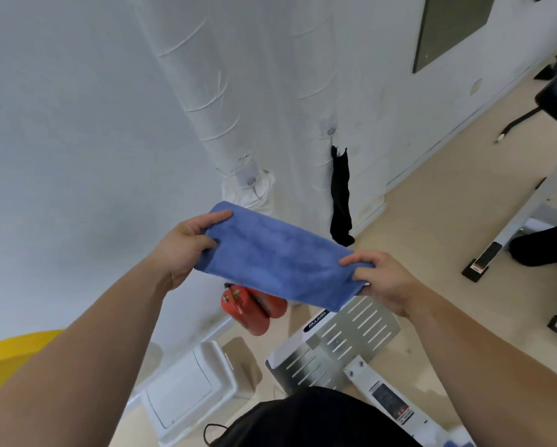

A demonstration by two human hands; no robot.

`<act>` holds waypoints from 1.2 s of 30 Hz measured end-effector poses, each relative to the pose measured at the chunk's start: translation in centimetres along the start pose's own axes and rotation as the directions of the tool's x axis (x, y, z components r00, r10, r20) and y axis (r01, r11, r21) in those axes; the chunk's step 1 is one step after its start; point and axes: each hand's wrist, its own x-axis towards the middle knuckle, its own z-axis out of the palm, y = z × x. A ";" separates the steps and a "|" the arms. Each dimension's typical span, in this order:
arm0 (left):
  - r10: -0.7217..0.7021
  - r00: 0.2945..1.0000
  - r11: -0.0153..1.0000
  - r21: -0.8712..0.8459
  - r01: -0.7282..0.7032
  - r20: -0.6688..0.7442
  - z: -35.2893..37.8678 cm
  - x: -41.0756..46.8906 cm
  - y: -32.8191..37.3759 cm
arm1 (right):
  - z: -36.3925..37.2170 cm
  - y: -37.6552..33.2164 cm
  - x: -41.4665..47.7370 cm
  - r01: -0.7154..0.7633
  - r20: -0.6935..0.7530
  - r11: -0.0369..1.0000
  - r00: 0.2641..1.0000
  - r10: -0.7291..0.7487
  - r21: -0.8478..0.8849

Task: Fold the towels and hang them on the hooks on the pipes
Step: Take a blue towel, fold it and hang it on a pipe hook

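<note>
you hold the blue towel (280, 256) folded to a narrow band in mid-air before the pipes (206, 101), left hand (186, 243) pinching one end, right hand (380, 279) pinching the other; a black towel (340, 195) already hangs there, so hanging this one remains.

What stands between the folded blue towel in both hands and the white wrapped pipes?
Nothing visible: only air separates the folded blue towel from the white wrapped pipes. A black cloth hangs on one.

Bright, even daylight, soft shadows, slight overall softness, wide-angle bending at edges
</note>
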 end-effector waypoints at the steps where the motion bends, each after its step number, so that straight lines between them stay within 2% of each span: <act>1: 0.000 1.000 1.000 0.008 0.000 0.002 0.1 -0.2 -0.6 | -0.2 -0.2 -0.2 0.008 -0.020 0.999 1.000 -0.007 0.043; 3: 0.005 1.000 1.000 0.029 -0.005 0.006 0.4 -0.8 -1.8 | -0.4 -0.6 -0.6 0.023 -0.060 0.998 0.998 -0.020 0.051; 7: -0.007 1.000 0.998 0.062 0.006 0.005 1.9 -2.5 -3.7 | -0.4 -1.1 -1.3 0.043 -0.087 0.995 0.995 -0.050 -0.089; 10: 0.030 0.998 0.996 0.082 -0.034 0.057 3.6 -3.9 -4.0 | 0.6 -1.9 -2.0 0.077 -0.029 0.987 0.996 -0.082 -0.139; 15: 0.181 0.973 0.956 0.206 -0.208 0.143 6.8 -5.8 -3.0 | 4.0 -4.4 -3.1 0.136 0.097 0.978 0.988 -0.121 -0.159; 19: 0.223 0.955 0.953 0.162 -0.256 0.196 9.2 -6.7 -2.6 | 6.4 -5.7 -3.4 0.183 0.111 0.971 0.980 -0.167 -0.152; 22: 0.286 0.948 0.946 0.115 -0.303 0.141 10.9 -7.2 -2.2 | 7.9 -6.3 -3.6 0.188 0.051 0.978 0.982 -0.184 -0.096; 25: 0.265 0.963 0.962 0.059 -0.268 0.050 12.1 -7.2 -2.0 | 8.8 -6.3 -3.6 0.213 -0.002 0.974 0.977 -0.214 -0.081; 29: 0.254 0.965 0.965 0.088 -0.247 -0.072 12.4 -6.3 -1.4 | 9.4 -6.8 -3.7 0.153 0.016 0.981 0.988 -0.156 0.120; 30: 0.251 0.966 0.967 0.060 -0.248 -0.058 12.1 -6.1 -1.0 | 9.2 -6.8 -3.7 0.183 0.008 0.981 0.983 -0.184 0.069; 31: 0.233 0.972 0.972 0.019 -0.232 -0.026 11.7 -6.0 -0.6 | 8.7 -6.7 -3.6 0.246 -0.029 0.967 0.968 -0.248 -0.074; 32: 0.212 0.977 0.977 -0.013 -0.212 0.021 11.2 -5.8 -0.1 | 7.9 -6.7 -3.5 0.318 -0.061 0.906 0.936 -0.347 -0.278; 33: 0.201 0.976 0.980 -0.023 -0.200 0.078 10.6 -5.5 0.3 | 7.1 -6.8 -3.4 0.379 -0.034 0.813 0.899 -0.437 -0.442; 34: 0.203 0.968 0.979 -0.014 -0.203 0.147 10.0 -5.2 0.7 | 6.3 -6.9 -3.4 0.432 0.047 0.744 0.878 -0.477 -0.510; 35: 0.210 0.950 0.977 -0.001 -0.215 0.229 9.3 -4.9 1.0 | 5.6 -7.2 -3.6 0.458 0.143 0.745 0.882 -0.449 -0.484; 36: 0.212 0.926 0.974 0.010 -0.227 0.311 8.7 -4.6 1.5 | 5.2 -7.7 -3.8 0.452 0.235 0.792 0.892 -0.387 -0.410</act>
